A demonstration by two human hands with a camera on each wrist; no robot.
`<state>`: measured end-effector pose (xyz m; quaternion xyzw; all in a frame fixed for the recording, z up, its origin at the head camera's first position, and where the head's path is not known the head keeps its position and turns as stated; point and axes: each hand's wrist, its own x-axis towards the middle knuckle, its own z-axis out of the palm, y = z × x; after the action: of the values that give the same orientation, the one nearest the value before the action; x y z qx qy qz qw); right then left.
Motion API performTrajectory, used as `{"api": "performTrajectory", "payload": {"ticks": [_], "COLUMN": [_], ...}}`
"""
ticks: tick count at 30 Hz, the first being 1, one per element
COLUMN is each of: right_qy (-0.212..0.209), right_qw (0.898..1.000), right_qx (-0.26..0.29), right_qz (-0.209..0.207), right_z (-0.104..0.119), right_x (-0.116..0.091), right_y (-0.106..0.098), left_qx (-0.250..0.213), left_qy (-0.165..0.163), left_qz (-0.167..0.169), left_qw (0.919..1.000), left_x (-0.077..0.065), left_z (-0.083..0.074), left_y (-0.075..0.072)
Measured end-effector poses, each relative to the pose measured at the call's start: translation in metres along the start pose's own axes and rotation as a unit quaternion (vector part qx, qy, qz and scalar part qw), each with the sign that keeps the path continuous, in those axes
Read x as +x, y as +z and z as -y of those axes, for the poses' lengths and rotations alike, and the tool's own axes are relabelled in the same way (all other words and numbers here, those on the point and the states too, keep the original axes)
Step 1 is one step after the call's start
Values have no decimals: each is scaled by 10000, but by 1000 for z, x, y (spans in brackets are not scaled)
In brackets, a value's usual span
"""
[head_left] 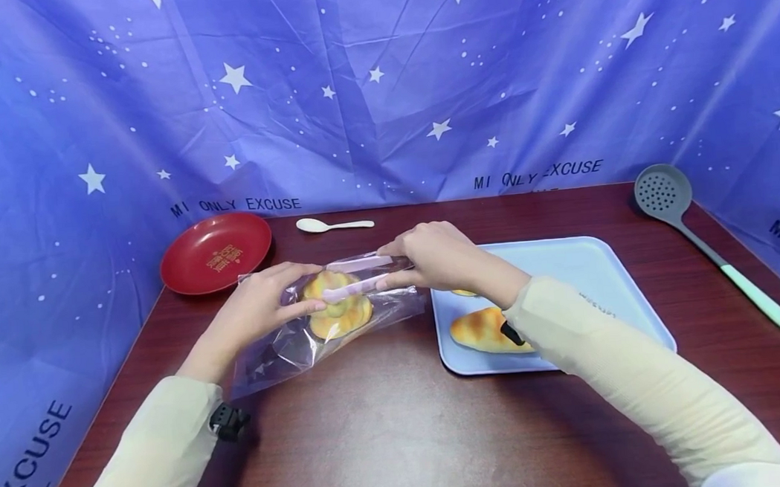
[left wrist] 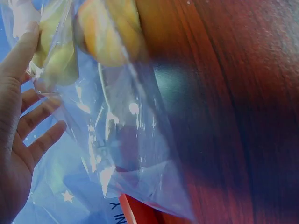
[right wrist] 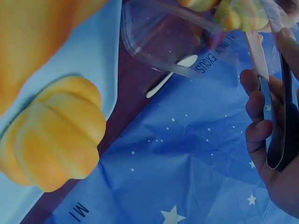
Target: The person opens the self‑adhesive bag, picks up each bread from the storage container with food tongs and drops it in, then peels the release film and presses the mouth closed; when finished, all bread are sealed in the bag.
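Observation:
A clear plastic bag (head_left: 283, 354) hangs over the table at centre left, with flower-shaped toy bread (head_left: 343, 322) inside. My left hand (head_left: 249, 308) pinches the bag between thumb and fingers, beside the bread. From the other side, my right hand (head_left: 441, 255) grips a pair of tongs (head_left: 358, 264), whose pale pink arms reach into the bag and lie over the bread. In the right wrist view, the fingers curl around the metal bend of the tongs (right wrist: 274, 154). The bag's loose end (left wrist: 154, 186) droops below my left hand.
A light blue tray (head_left: 565, 251) on the right bears a long bread (head_left: 479, 331) and a pumpkin-shaped bread (right wrist: 60, 135), mostly behind my right arm in the head view. A red plate (head_left: 190, 267), white spoon (head_left: 335, 225) and grey skimmer (head_left: 665, 191) lie near the starry curtain (head_left: 357, 141).

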<state>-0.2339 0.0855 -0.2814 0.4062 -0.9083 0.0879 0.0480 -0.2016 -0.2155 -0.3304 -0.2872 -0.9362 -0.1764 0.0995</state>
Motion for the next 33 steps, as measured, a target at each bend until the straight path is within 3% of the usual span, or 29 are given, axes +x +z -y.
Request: {"api": "performTrajectory", "payload": {"ticks": [13,19,27,33], "right_qy": [179,152,554,541], "right_qw": [9996,9996,9965,9950], "right_qx": [187,152,496,576], "right_qz": [60,-172,-388,-616], "right_z": [-14,-23,-34,-42], "right_x": [-19,-38,-69,-93], "right_y": [-21,-33,-48,-57], "left_qx": [-9,-7,78,52], "left_qy": [-288,-222,-51,-91], "left_qz": [241,217,158,206], "left_qw": [9993,9995,9998,9997], "left_x": [-4,-4,-3,-3], "left_z": [2,4,2,2], "left_y": [0,0,-1,-2]}}
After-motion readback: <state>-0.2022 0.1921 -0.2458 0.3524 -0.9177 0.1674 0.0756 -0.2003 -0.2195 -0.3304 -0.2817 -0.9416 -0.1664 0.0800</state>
